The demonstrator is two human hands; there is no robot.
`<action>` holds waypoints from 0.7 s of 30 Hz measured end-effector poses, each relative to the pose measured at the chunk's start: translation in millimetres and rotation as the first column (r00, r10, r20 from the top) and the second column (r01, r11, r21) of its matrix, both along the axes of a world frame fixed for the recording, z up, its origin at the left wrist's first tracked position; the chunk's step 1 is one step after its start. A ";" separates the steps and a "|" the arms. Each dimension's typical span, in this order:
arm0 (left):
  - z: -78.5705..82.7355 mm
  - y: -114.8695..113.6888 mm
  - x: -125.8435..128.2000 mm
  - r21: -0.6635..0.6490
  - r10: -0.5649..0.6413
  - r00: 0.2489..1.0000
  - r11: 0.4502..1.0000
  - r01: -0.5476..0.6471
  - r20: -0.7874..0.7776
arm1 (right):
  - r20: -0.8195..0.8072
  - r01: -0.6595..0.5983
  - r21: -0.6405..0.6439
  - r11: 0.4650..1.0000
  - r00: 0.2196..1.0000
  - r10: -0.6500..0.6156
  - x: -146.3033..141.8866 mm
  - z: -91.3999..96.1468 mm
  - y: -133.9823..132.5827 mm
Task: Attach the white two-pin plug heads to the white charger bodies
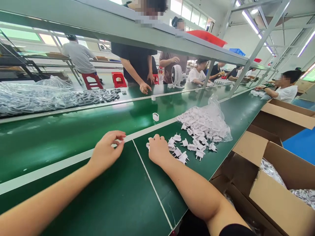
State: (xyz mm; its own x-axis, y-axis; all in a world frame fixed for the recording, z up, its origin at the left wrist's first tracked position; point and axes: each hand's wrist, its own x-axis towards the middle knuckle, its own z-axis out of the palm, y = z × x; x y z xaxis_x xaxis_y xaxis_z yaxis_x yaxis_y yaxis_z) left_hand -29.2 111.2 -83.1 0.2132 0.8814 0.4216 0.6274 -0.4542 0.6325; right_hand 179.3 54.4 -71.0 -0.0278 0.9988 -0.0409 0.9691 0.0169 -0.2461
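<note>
My right hand rests on the green work surface with its fingers curled around small white plastic plug parts; a bit of white shows at its fingertips. Several loose white plug parts lie just to its right, spilling from a clear plastic bag full of them. My left hand hovers over the white stripe at the conveyor belt's edge, fingers pinched together; whether they hold anything is hidden. A single white part sits on the conveyor belt beyond both hands.
Open cardboard boxes with bagged parts stand at the right. A large bag of dark parts lies across the belt at the left. Other people work on the far side, one hand on the bench, beside a small fan. A metal shelf runs overhead.
</note>
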 end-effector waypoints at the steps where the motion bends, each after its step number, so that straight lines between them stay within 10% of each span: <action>1: 2.8 19.1 6.2 -0.035 0.036 0.999 0.999 -0.036 0.005 | 0.007 -0.003 -0.005 1.000 1.000 0.003 -1.7 0.9 -1.2; 10: 3.1 131.3 114.7 -0.295 0.096 0.988 0.947 -0.129 -0.124 | 0.012 -0.091 0.020 0.996 0.996 0.091 -6.0 4.6 -7.5; 16: -9.2 143.5 145.5 -0.381 0.162 0.984 0.907 -0.179 -0.078 | -0.058 -0.174 0.077 0.982 0.982 0.179 -5.6 -7.1 -6.7; 21: -8.4 113.7 106.5 -0.378 0.190 0.980 0.913 -0.154 0.057 | -0.322 -0.087 0.161 0.983 0.937 0.136 -3.9 -10.5 -4.9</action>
